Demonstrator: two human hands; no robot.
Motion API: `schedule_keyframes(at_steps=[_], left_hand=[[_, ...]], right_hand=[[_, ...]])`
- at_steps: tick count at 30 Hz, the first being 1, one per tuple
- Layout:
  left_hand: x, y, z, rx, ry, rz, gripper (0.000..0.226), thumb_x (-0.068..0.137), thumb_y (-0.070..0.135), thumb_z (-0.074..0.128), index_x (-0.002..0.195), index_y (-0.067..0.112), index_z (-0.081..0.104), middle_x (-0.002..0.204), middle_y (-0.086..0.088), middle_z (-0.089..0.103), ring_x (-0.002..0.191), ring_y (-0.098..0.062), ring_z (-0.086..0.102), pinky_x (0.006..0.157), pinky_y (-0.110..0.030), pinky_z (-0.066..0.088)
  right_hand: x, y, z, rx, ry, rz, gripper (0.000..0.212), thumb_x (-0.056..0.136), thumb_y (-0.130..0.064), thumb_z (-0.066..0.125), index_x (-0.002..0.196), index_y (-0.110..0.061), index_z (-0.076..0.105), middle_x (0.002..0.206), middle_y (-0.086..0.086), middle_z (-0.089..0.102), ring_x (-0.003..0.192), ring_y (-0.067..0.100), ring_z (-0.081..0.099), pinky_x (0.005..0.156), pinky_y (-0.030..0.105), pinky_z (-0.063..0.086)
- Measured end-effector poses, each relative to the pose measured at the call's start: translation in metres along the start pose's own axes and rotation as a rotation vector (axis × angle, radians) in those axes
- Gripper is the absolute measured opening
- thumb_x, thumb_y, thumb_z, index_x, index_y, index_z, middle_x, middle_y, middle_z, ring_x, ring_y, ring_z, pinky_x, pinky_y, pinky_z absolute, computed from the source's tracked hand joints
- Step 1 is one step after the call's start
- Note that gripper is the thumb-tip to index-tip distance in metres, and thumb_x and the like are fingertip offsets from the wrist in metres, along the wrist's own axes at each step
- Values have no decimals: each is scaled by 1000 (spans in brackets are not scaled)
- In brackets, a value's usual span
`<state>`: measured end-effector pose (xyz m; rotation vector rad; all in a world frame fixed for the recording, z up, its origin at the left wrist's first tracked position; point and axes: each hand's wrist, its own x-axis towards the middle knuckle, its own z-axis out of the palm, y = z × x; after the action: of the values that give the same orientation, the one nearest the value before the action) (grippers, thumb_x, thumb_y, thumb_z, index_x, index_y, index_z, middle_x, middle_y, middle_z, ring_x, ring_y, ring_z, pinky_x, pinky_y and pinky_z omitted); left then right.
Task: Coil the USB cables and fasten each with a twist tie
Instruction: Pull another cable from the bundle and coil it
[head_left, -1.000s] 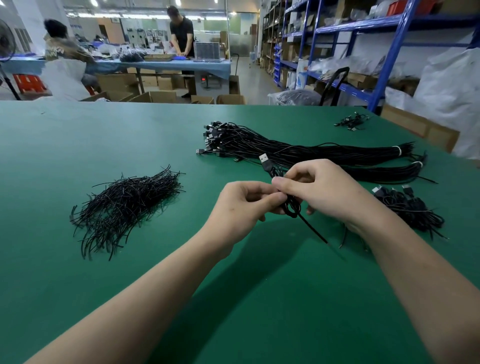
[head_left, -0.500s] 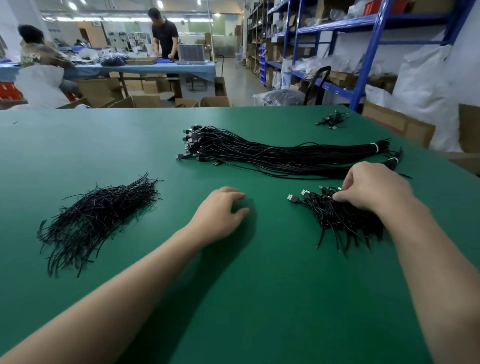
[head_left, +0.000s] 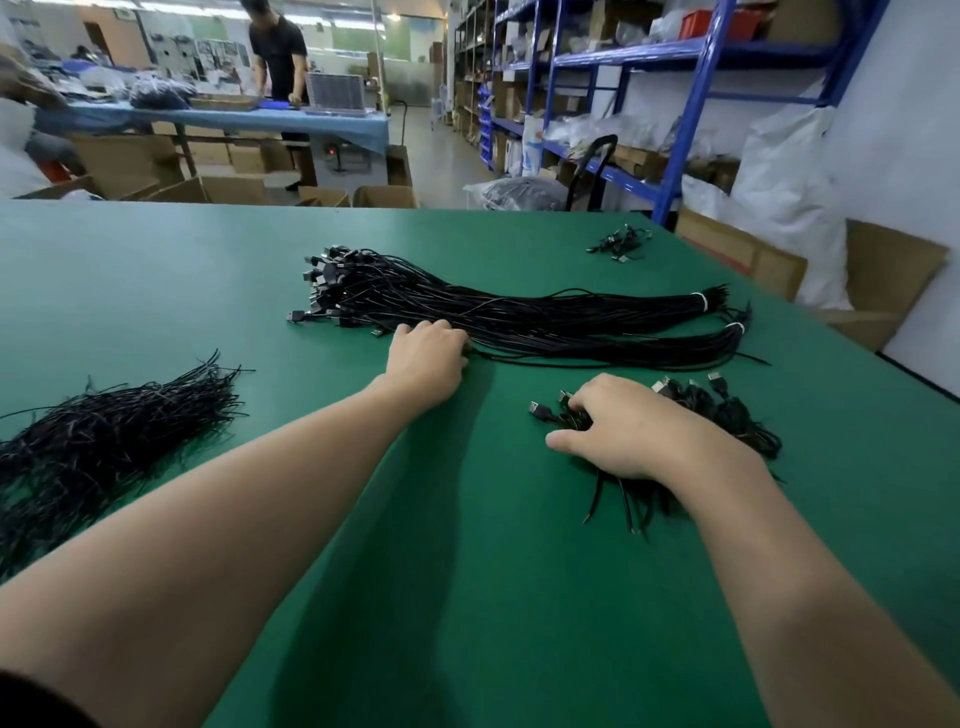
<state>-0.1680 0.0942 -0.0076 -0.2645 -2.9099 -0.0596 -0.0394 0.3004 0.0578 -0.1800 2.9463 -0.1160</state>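
Both arms are stretched out over the green table (head_left: 467, 571), bare forearms coming in from 6 o'clock. The left hand (head_left: 428, 358) is up at 12 o'clock, knuckles up, fingers curled down right at the near edge of the long bundle of USB cables (head_left: 545, 317). It touches those strands, but the fingertips are tucked out of sight, so I cannot tell whether it pinches one or just rests there. That bundle lies straight across the table from 12 towards 2 o'clock, plugs fanned out at its left end and white bands (head_left: 701, 300) cinching the right end.

Over at 3 o'clock the right hand (head_left: 623, 426) sits on top of the pile of coiled cables (head_left: 737, 415), thumb sticking out to the left, fingers bent down into the coils. Whether they clamp anything I cannot tell. One USB plug (head_left: 540, 411) pokes out just left of the fingers, and loose tie ends trail out beneath the wrist.

At 9 o'clock sprawls the heap of black twist ties (head_left: 104, 447), well apart from both hands. A small heap of cables (head_left: 621, 243) sits far off at 1 o'clock near the table's back edge. Behind it, blue shelving (head_left: 696, 104) and a person in black (head_left: 278, 52) at another bench
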Motion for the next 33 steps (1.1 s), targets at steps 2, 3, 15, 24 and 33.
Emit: schedule_keyframes(at_steps=[2,3,15,24,33], left_hand=[[1,-1,1,-9,70,5,26,101,30,56,123,26,68,126,-4,62,121,-26,56,98,-39,34],[1,-1,0,-40,97,10,24,101,30,57,120,26,70,123,-3,62,116,-26,58,97,-38,34],[-7,12,-109,-314,621,135,20,96,40,64,108,29,77,93,5,57,90,-20,58,86,-36,41],[-60,13,-151,-450,626,50,20,93,43,69,104,29,79,95,8,76,81,-8,64,73,-30,54],[-132,-16,-167,-1029,491,-104,18,97,36,65,96,24,78,67,14,71,51,6,52,52,-10,38]], right_hand=[[1,0,1,-17,-6,3,60,96,-57,54,131,-8,61,141,8,51,127,28,52,104,42,46],[1,0,2,-22,-4,0,61,96,-57,53,133,-9,60,143,8,50,129,27,50,105,42,44],[1,-1,0,-39,56,-31,62,101,-59,41,136,-11,58,155,8,43,155,19,12,123,49,6],[34,-7,-34,0,-114,47,66,106,-53,32,154,-8,35,160,13,35,144,31,38,112,40,33],[79,16,-30,-94,-259,196,71,107,-53,23,157,-3,23,165,16,20,150,35,25,117,45,27]])
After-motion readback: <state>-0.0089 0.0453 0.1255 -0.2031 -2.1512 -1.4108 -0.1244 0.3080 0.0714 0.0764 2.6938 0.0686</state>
